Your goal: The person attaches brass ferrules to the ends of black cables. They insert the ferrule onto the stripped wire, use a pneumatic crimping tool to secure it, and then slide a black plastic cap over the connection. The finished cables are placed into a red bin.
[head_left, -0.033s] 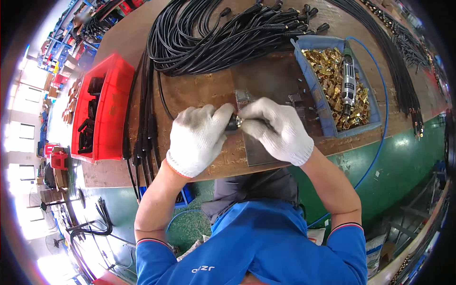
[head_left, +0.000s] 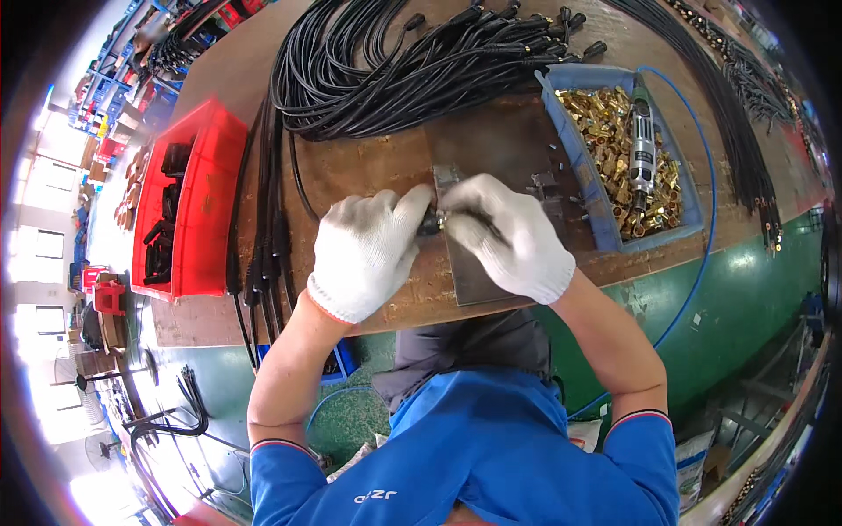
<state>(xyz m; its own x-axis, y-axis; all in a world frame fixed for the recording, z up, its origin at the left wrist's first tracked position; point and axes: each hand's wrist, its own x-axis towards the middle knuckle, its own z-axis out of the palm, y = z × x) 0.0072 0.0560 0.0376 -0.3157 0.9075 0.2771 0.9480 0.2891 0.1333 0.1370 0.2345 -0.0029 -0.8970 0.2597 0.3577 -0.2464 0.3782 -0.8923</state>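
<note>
In white knitted gloves, both my hands meet over the table's near middle. My left hand (head_left: 364, 250) is closed round the black end of a cable, and its dark connector (head_left: 429, 225) shows past the thumb. A small brass-coloured metal fitting (head_left: 441, 220) sits at that connector's tip. My right hand (head_left: 513, 237) pinches at the fitting with thumb and fingertips, which partly cover it. Behind the left hand, a black cable (head_left: 298, 171) runs up toward the large bundle of black cables (head_left: 377, 88).
A red bin (head_left: 206, 210) of black plastic parts stands at left, beside hanging black cables (head_left: 265, 237). At right, a blue bin (head_left: 605, 235) holds brass fittings (head_left: 605, 140) with a silver air tool (head_left: 644, 145) on top; its blue hose (head_left: 712, 193) loops over the table edge. A dark metal plate (head_left: 478, 276) lies below my hands.
My right fingers have shifted slightly around the connector's tip, and more of the brass-coloured fitting shows. My left hand stays nearly where it was.
</note>
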